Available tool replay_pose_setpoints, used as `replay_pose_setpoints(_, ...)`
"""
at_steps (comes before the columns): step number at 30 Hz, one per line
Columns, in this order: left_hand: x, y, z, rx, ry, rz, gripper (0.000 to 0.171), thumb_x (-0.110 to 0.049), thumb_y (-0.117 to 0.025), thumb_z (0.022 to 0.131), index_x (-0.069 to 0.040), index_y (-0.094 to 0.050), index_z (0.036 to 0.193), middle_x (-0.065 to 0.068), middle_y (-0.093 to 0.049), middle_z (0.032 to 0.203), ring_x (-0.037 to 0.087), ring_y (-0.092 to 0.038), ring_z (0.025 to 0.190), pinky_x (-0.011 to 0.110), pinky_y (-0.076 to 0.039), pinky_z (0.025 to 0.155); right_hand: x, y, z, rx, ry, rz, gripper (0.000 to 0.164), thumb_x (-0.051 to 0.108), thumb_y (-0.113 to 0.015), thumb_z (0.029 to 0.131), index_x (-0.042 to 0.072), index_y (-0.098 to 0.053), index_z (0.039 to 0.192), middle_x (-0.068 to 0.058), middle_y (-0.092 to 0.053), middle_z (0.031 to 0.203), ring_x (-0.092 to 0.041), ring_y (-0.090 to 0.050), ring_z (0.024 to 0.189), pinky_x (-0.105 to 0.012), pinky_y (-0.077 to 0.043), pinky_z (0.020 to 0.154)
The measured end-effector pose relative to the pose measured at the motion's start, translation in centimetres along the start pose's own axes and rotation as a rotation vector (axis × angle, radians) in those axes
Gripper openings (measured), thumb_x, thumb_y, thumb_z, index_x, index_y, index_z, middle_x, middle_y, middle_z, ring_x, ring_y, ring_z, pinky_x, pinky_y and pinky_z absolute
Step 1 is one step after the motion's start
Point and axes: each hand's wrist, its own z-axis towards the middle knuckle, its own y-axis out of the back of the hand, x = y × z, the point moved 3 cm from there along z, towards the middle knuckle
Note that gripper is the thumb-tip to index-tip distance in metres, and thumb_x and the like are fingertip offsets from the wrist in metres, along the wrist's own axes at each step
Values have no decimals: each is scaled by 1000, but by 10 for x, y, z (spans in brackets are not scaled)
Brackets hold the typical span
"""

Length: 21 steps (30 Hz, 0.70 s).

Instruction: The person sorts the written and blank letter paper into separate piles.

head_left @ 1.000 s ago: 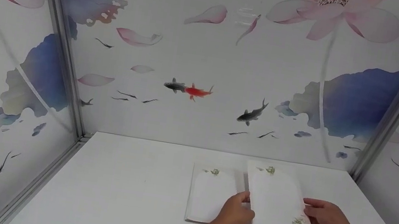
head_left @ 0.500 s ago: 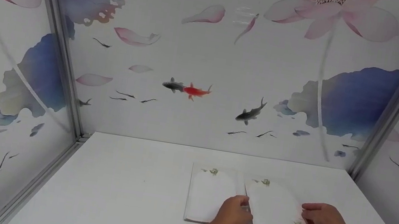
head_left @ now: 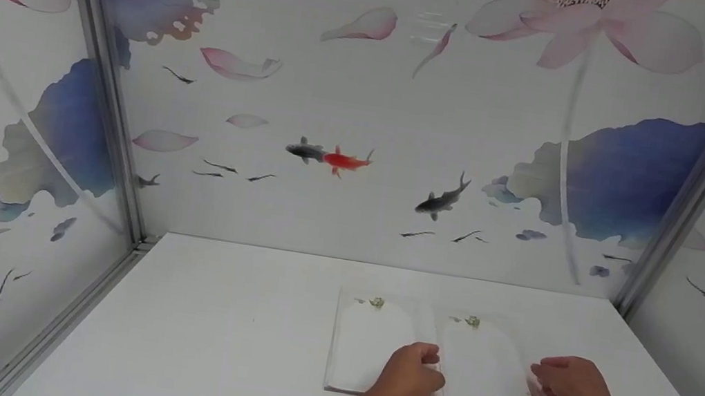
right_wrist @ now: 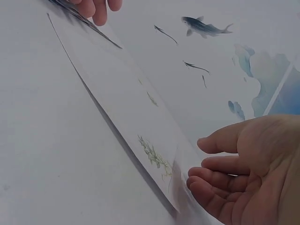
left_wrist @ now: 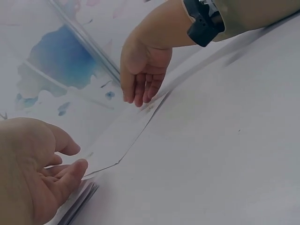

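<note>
A pale sheet of paper (head_left: 487,372) with small green plant prints lies on the white table, to the right of a stack of similar sheets (head_left: 365,347). Over the gap between them, my left hand (head_left: 413,378) is at the sheet's left edge; in the left wrist view its thumb and fingers stand apart around nothing. Beside the sheet's right edge is my right hand (head_left: 576,385). The right wrist view shows that hand (right_wrist: 243,173) with loosely bent fingers and nothing held. The left forearm and hand hide part of the stack.
The white table (head_left: 221,325) meets a back wall panel (head_left: 219,199) printed with fish and lotus. Grey metal posts (head_left: 106,91) stand at the corners. In the left wrist view, a dark wrist device (left_wrist: 204,23) sits on the right wrist.
The sheet, held raised by both hands a second ago, has come down onto the table beside the stack. Both hands have let go and stay close to its edges.
</note>
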Motion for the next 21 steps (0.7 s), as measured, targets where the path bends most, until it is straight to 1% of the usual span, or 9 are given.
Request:
replay_pose_setpoints(2,0,3,0,-7,4,-12,46,-11,-76,92,-12,-69,137,2,-74,128,25,-69,124,48,-59,105,3,-2,0,-2,29,27,65,39,-68,103,-10,-56,144,-23,-75,121,-21,-72,98,-35,-62,83)
replay_pose_setpoints(4,1,8,0,-15,0,-17,44,-14,-77,93,-13,-69,137,1,-74,127,25,-69,124,50,-57,109,8,-7,-1,2,66,67,69,46,-68,103,-6,-56,148,-25,-70,133,-24,-72,107,-37,-63,88)
replay_pose_setpoints(5,2,11,0,-19,-10,-15,44,-16,-77,94,-13,-68,137,1,-75,127,25,-69,125,50,-56,111,10,-11,-2,2,85,76,71,49,-68,103,-3,-56,149,-25,-68,138,-26,-71,111,-37,-63,90)
replay_pose_setpoints(9,5,26,0,-34,-60,-27,47,-22,-75,97,-12,-66,142,0,-75,128,24,-70,126,47,-56,111,25,-27,-4,-2,168,72,72,55,-66,102,4,-56,152,-23,-63,148,-29,-70,119,-40,-62,93)
replay_pose_setpoints(11,8,37,0,-49,-85,-27,49,-24,-74,98,-11,-64,144,0,-75,129,23,-70,127,46,-57,112,34,-35,-5,-9,204,58,72,57,-67,102,6,-58,152,-22,-63,147,-29,-70,119,-41,-62,94)
replay_pose_setpoints(14,11,54,1,-82,-101,-11,50,-26,-73,99,-11,-63,146,0,-75,131,23,-70,129,45,-57,112,47,-46,-5,-25,242,42,70,57,-68,101,7,-60,150,-20,-66,144,-30,-69,121,-44,-61,97)
replay_pose_setpoints(17,14,71,4,-118,-94,7,50,-27,-73,100,-11,-63,147,0,-75,132,24,-69,130,44,-57,111,60,-57,-5,-47,268,32,65,55,-69,101,9,-64,147,-18,-68,141,-32,-67,124,-46,-61,98)
replay_pose_setpoints(21,20,93,7,-163,-71,17,51,-27,-72,101,-11,-61,148,0,-74,133,25,-69,131,44,-58,110,76,-73,-5,-49,282,42,59,51,-72,100,11,-67,144,-15,-70,140,-32,-65,128,-49,-59,103)
